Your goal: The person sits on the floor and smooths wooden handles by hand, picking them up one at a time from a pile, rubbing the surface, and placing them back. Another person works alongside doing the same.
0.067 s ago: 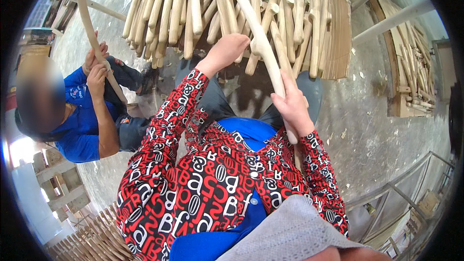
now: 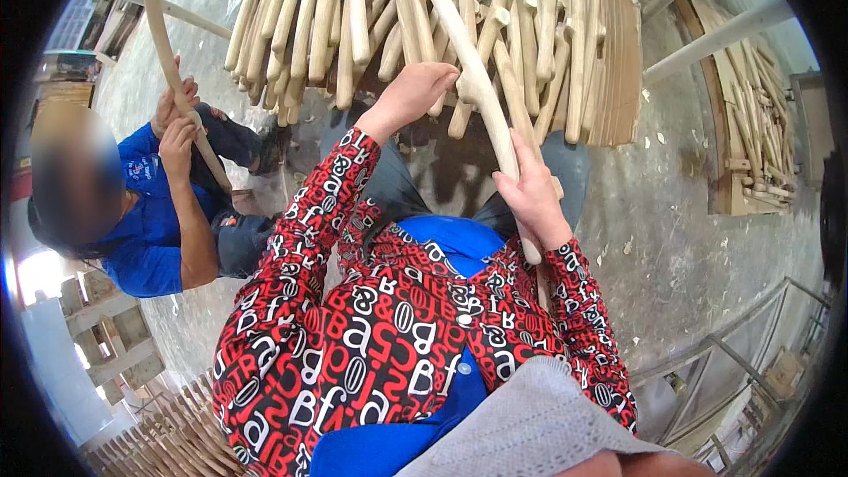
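A long, pale, curved wooden handle [image 2: 488, 104] slants across my lap, with a rounded knob on its side and its lower end near my waist. My right hand [image 2: 535, 196] is closed around its lower part, thumb on the near side. Beside the knob, my left hand [image 2: 419, 94] has its fingers pressed together, fingertips at the wood. Whatever those fingers may pinch is hidden. Just beyond lies a large pile of similar wooden handles [image 2: 329, 19], their ends pointing toward me.
To the left a seated co-worker in a blue shirt [image 2: 152, 261] holds another curved handle [image 2: 160, 35]. Cardboard [image 2: 624, 62] lies under the pile's right side. More wooden pieces [image 2: 761, 115] are stacked at far right. A metal frame [image 2: 742, 362] stands at lower right.
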Demonstrator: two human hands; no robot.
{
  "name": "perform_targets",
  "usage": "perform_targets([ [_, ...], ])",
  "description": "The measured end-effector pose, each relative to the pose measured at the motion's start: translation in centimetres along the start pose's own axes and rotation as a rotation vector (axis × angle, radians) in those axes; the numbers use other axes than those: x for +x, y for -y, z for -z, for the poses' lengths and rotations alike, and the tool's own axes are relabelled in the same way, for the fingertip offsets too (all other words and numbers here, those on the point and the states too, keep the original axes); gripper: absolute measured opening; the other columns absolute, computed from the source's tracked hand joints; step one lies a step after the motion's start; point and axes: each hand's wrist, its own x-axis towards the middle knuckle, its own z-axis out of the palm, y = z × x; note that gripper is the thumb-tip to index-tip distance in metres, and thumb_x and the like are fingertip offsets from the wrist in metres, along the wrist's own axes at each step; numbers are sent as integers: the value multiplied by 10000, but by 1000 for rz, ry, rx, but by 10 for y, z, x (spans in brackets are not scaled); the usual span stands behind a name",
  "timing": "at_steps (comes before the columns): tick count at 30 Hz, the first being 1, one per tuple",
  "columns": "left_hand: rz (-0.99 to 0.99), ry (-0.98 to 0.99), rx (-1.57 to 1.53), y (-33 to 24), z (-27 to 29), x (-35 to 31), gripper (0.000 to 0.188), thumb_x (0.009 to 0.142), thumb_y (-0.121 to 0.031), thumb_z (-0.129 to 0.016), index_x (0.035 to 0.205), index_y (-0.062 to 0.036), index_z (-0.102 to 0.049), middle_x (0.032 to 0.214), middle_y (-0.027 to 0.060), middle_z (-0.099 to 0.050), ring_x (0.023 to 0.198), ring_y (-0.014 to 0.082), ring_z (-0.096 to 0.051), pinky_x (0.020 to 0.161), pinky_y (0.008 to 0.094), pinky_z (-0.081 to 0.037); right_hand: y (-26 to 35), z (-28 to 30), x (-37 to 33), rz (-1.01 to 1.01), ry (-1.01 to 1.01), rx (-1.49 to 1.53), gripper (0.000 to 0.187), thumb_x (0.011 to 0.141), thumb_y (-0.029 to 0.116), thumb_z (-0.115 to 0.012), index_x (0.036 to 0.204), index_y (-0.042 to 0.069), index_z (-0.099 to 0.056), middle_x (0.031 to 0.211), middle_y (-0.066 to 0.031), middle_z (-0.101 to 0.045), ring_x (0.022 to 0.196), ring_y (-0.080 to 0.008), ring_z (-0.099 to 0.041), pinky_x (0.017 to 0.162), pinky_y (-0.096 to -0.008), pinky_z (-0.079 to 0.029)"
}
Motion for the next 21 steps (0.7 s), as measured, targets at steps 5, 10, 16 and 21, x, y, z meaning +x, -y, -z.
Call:
perform_targets([
  [5,44,225,-13,-12,1,4,366,889,-224,-644,1160,18,-597,908,144,-695,784,182,-663,730,303,-511,-16,-4,-6,-110,60,228,675,789,132,-634,1383,-42,-365,1188,-270,-574,1088,-345,-594,927,-374,-455],
  [10,38,152,-303,14,-7,6,287,825,-165,-731,1013,18,-613,875,104,-701,799,157,-670,708,291,-535,-34,-12,-8,-5,56,227,691,796,130,-635,1397,-42,-342,1282,-240,-525,1204,-308,-521,1007,-346,-393],
  [16,17,198,-271,23,-10,14,300,811,-195,-743,988,17,-627,870,120,-701,796,189,-679,712,302,-535,-31,-5,-5,-128,115,327,689,798,111,-627,1405,-27,-330,1284,-217,-521,1196,-266,-518,1013,-339,-388],
  [21,-73,152,-185,20,-11,8,245,839,-145,-714,997,18,-624,797,72,-679,683,86,-616,609,250,-510,-32,-6,-6,-83,80,278,688,785,110,-633,1394,-24,-342,1245,-205,-554,1136,-266,-563,972,-341,-423],
])
